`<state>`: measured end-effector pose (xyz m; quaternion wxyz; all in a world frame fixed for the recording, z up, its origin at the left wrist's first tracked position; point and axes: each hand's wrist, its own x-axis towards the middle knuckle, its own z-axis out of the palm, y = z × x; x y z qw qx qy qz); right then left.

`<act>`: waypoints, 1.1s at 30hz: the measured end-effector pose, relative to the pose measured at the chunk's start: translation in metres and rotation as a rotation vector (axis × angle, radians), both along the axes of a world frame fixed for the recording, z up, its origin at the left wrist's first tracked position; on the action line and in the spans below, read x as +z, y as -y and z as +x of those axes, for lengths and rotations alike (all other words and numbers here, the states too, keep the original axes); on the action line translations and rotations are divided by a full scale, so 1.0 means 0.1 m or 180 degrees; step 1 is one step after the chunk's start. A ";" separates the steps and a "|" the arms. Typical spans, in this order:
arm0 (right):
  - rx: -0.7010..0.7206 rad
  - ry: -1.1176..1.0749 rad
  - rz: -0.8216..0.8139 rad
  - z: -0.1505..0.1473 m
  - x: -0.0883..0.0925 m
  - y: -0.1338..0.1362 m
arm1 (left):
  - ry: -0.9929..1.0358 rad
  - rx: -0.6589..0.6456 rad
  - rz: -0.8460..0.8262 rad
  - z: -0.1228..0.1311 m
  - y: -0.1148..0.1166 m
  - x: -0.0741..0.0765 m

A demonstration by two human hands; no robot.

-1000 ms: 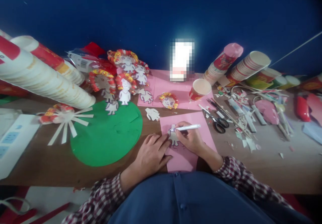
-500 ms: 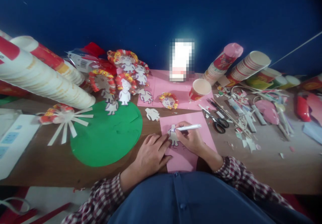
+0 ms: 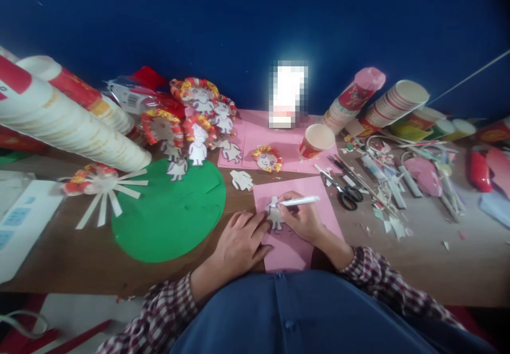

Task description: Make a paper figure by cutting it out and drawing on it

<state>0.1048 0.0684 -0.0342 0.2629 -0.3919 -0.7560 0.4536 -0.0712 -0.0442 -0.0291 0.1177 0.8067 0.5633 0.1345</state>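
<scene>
A white marker [image 3: 300, 201] is gripped in my right hand [image 3: 305, 220], its tip on a small white paper figure [image 3: 275, 216]. The figure has dark outlines and lies on a pink sheet [image 3: 319, 189]. My left hand [image 3: 241, 242] rests flat with fingers stretched, its fingertips at the figure's left edge, partly on the sheet and partly on the table. Just beyond lies another white paper cutout [image 3: 241, 180], plain on its face. A small round paper-cup face [image 3: 266, 158] with a red and yellow curled rim sits on pink paper behind.
Green paper circle [image 3: 167, 226] lies left, beside a cup cut into strips [image 3: 101, 184]. Scissors [image 3: 342, 192] and paper scraps [image 3: 392, 226] lie right. Stacked paper cups [image 3: 79, 120] lean at left; a single cup [image 3: 317, 140] stands behind. Finished-looking paper dolls [image 3: 197, 141] cluster at back left.
The marker tip has shifted very slightly on the paper figure. My left hand stays in place.
</scene>
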 end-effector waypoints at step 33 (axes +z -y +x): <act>0.0055 0.0118 0.0292 0.00 0.01 -0.01 | 0.0013 0.0011 0.0024 0.00 -0.01 -0.01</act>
